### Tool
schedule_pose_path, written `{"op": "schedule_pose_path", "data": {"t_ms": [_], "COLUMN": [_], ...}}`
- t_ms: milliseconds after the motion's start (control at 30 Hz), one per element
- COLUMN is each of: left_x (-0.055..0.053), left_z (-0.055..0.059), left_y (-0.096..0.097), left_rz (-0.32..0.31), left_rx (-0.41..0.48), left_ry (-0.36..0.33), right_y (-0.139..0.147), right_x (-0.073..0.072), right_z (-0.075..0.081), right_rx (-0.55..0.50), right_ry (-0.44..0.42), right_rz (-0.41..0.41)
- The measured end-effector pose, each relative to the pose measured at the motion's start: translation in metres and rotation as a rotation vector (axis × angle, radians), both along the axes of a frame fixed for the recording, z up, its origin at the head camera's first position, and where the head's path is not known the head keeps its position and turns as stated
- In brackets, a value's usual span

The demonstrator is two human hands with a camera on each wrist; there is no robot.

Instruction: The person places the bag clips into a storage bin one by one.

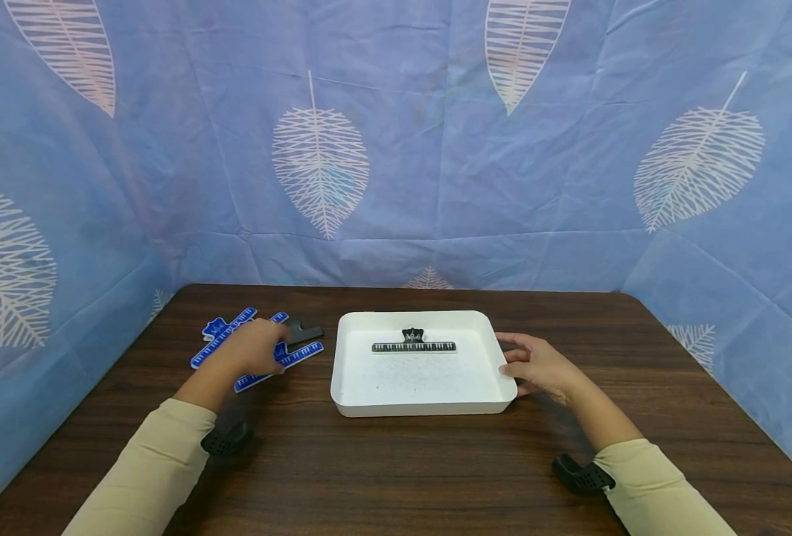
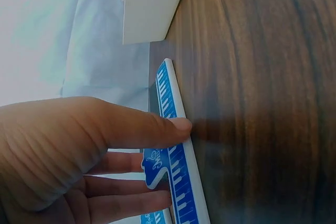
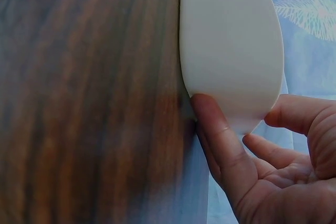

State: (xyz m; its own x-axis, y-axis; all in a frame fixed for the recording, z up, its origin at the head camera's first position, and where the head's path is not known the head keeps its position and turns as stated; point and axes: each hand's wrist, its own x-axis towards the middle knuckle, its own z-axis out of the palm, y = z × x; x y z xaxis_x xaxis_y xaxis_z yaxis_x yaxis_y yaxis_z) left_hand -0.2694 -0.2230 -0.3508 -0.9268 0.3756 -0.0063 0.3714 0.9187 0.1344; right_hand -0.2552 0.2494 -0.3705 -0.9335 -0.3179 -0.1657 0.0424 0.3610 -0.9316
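My left hand pinches a blue clip with a piano-key pattern, thumb across its front and fingers behind its scalloped handle. Partly hidden by that hand, another blue clip and a dark grey clip lie close by. A further blue clip lies slanted on its left. With thumb at the rim and fingertips low on the wall, my right hand holds the right end of a white tray. Inside the tray lies a black piano-key clip, its handle towards the back.
The dark wood table runs back to a blue cloth backdrop with white leaf prints, which also lines both sides. The tray stands right of the group of clips, with bare wood between them. Dark bands circle both wrists.
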Motion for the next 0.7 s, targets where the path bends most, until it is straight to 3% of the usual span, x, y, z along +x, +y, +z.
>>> {"op": "schedule_pose_path", "data": {"t_ms": [233,433,700], "left_x": [-0.0018,-0.0026,0.0031], "left_z": [-0.0028,-0.0034,0.0], "left_y": [0.0015,0.0051,0.0077], "left_rz": [0.011,-0.017,-0.034], "left_rx": [-0.013,-0.034,-0.048], "left_ry": [-0.032,-0.032,-0.037], "right_y": [-0.0002,-0.0001,-0.0002], "right_x": [0.001,0.0013,0.0006], "right_z": [0.0008,0.0003,-0.001], "right_rx": [0.007,0.015,0.012], "right_ry": [0.005,0.005,0.003], "right_rz": [-0.001,-0.004,-0.008]}}
